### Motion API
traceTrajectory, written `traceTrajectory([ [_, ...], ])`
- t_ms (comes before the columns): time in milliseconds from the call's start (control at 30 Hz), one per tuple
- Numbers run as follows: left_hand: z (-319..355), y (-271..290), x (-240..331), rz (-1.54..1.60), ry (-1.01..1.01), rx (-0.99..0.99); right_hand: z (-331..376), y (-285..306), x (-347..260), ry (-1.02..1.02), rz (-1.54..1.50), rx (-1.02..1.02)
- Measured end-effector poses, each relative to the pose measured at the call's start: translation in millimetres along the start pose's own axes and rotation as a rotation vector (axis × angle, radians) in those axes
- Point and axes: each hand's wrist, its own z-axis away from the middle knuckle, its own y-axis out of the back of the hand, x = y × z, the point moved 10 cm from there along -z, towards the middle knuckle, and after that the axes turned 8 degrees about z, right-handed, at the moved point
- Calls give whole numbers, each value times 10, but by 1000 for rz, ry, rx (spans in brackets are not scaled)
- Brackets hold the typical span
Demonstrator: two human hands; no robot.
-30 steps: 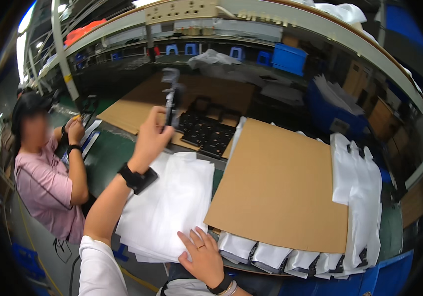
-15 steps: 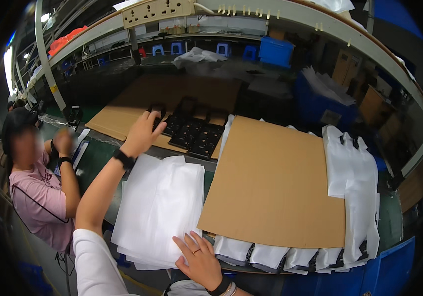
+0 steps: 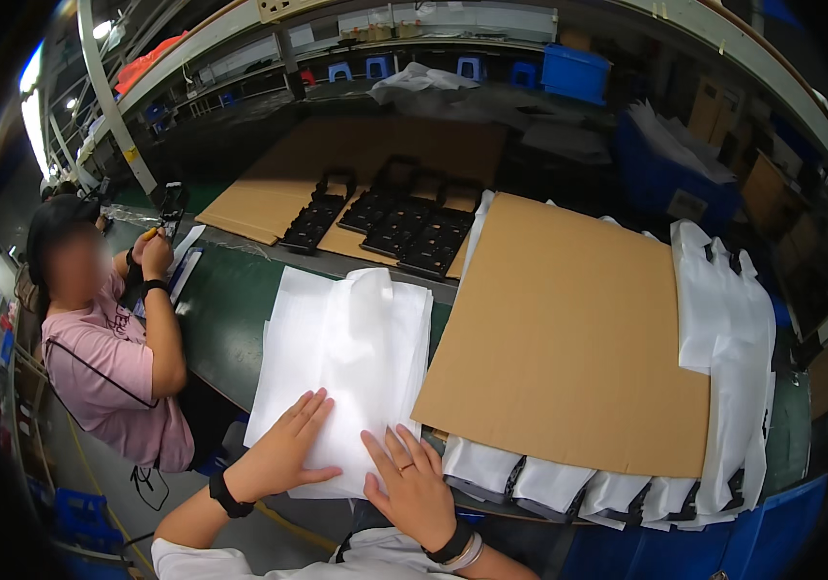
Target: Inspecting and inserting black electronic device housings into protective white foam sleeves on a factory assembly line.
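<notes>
A stack of white foam bags (image 3: pixel 346 358) lies on the green table in front of me. My left hand (image 3: pixel 283 454) rests flat on its near left corner, fingers spread. My right hand (image 3: pixel 414 488) lies flat on the near right edge of the same stack, with a ring on one finger. Neither hand grips anything. A large brown cardboard sheet (image 3: pixel 578 338) lies just right of the stack, covering a row of white-bagged items (image 3: pixel 578 488) along the table's front edge.
Black trays (image 3: pixel 404 222) sit on cardboard at the back of the table. More white bags (image 3: pixel 723 329) are piled at the right. A person in a pink shirt (image 3: pixel 104 367) works at my left, hands on a small item (image 3: pixel 158 237). Blue bins and shelves stand behind.
My left hand was reaching up toward the black trays with a dark part; it has come back down and now lies flat on the foam bags. My right hand stayed on the stack.
</notes>
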Motion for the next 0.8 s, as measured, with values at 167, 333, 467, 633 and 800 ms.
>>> traceTrajectory([
  [167, 42, 12, 23, 102, 9, 67, -13, 37, 43, -40, -41, -4],
  [333, 158, 33, -330, 472, 191, 181, -13, 87, 38, -31, -90, 35],
  [467, 419, 341, -539, 498, 211, 764, -4, 58, 4, -21, -65, 27],
  [633, 149, 383, 77, 464, 127, 509, -6, 48, 39, -24, -62, -7],
  [800, -21, 180, 301, 116, 21, 197, 31, 18, 40, -16, -98, -13],
])
